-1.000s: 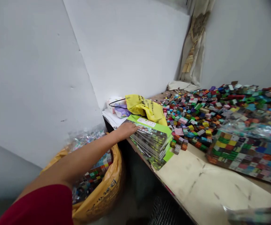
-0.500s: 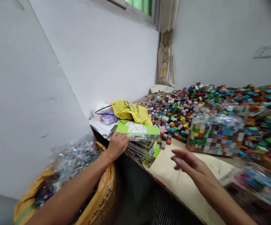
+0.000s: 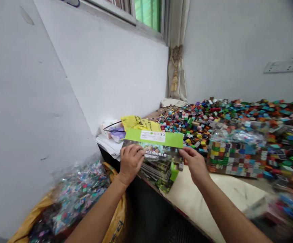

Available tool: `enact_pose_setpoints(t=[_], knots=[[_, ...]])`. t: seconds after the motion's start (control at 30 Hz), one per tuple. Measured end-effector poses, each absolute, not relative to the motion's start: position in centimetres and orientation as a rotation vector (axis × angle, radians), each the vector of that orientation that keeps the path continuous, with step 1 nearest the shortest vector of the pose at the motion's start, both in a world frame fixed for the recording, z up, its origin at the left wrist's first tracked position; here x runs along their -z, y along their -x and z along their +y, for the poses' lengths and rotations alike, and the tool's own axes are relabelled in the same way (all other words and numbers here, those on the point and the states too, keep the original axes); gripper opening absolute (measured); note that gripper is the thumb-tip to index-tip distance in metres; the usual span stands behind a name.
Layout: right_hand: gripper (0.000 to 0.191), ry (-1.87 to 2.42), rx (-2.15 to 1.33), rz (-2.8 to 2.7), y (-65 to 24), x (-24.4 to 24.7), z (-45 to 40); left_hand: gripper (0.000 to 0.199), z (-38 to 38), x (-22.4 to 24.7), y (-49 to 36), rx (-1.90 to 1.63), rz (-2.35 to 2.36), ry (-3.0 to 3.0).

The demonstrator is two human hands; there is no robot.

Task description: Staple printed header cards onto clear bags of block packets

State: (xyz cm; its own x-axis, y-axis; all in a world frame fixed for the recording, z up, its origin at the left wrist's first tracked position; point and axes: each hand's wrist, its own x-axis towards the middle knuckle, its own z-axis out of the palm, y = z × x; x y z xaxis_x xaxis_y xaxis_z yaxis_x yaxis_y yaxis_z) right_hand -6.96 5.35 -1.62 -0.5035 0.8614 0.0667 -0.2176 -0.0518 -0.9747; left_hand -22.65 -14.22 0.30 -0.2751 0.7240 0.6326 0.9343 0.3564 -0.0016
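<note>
My left hand [image 3: 130, 163] and my right hand [image 3: 194, 163] grip the two ends of a long printed card [image 3: 153, 145], which has a lime-green upper band, a white label and a dark picture strip reading "...ULE WORLD". The card is held just above a stack of similar printed cards [image 3: 156, 172] at the table's near edge. Both hands are close above the stack. The stack's lower part shows below the held card, and its middle is hidden behind it.
A large pile of small multicoloured cube bricks [image 3: 212, 116] covers the table's far side, beside a clear bag of bricks [image 3: 237, 152]. A yellow plastic bag [image 3: 141, 124] and papers [image 3: 106, 143] lie at the back. Below left stands a yellow sack [image 3: 78, 195] holding clear bags. A cream sheet [image 3: 212, 189] covers the table's front.
The card has been lifted off the stack, and my right hand has come across to grip its right end. My view has turned up and left, showing more of the window.
</note>
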Motion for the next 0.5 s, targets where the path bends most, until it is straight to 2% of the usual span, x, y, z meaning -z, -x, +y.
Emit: enact_pose_setpoints(t=[0.17,0.33,0.4,0.47,0.5], knots=[[0.040,0.629,-1.649,-1.282,3.8,-1.1,4.8,0.044,-15.6,-3.4,20.8,1.126,-2.094,1.316],[0.039,0.683,-1.568,-1.200,-3.7,-3.7,3.6,0.039,-14.8,-5.9,19.0,2.199,-2.197,1.279],[0.052,0.717,-1.497,-1.254,-7.3,-5.0,2.6,0.040,-14.1,-6.6,17.7,2.595,-2.152,1.150],[0.070,0.718,-1.420,-1.404,-10.7,-6.6,1.4,0.040,-13.6,-7.3,16.0,2.771,-2.104,1.087],[0.072,0.714,-1.364,-1.471,-12.2,-7.3,0.9,0.040,-13.5,-7.6,15.1,2.800,-2.105,1.124]])
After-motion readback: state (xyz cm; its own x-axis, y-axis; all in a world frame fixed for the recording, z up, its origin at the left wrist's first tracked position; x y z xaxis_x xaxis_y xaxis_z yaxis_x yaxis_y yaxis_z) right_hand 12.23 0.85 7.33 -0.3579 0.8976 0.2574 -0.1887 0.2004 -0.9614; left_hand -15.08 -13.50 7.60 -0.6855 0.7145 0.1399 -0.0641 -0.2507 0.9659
